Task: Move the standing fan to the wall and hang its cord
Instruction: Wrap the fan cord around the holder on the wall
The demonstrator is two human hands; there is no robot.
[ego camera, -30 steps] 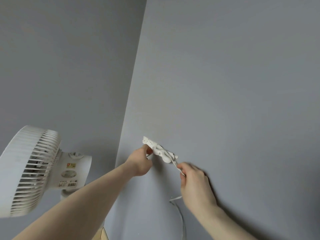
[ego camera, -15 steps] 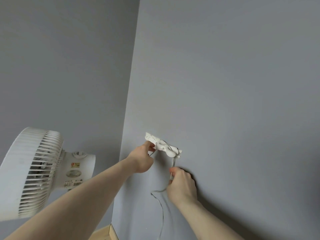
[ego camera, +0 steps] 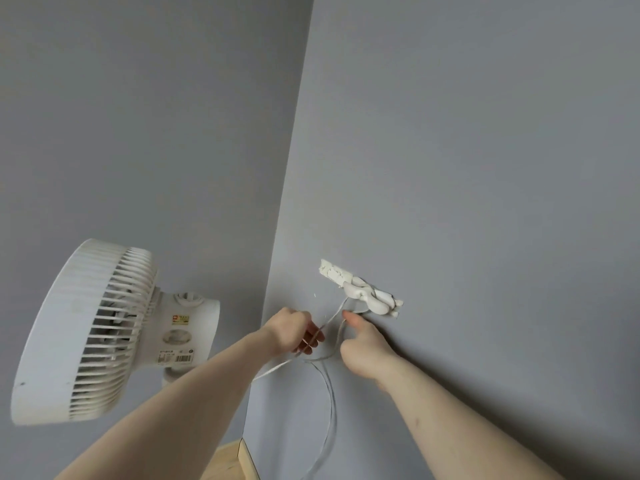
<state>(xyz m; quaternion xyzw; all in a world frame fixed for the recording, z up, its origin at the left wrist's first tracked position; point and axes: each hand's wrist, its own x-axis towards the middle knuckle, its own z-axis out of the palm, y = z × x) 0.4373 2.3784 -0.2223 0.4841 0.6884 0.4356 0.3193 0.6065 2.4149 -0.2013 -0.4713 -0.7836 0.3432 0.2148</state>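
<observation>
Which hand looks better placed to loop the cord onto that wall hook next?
Probably the right hand: its thumb sits just under the hook, touching the cord there. The left hand grips the cord lower and farther from the hook.

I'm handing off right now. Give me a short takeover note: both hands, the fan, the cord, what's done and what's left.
Left hand: closed on the cord, just below the wall hook.
Right hand: against the wall under the hook, thumb up by the cord; whether it grips cannot be told.
Fan: standing by the corner, at the wall.
Done: fan placed, cord runs up to the hook.
Left: settle the loose loop hanging below, then let go.
</observation>
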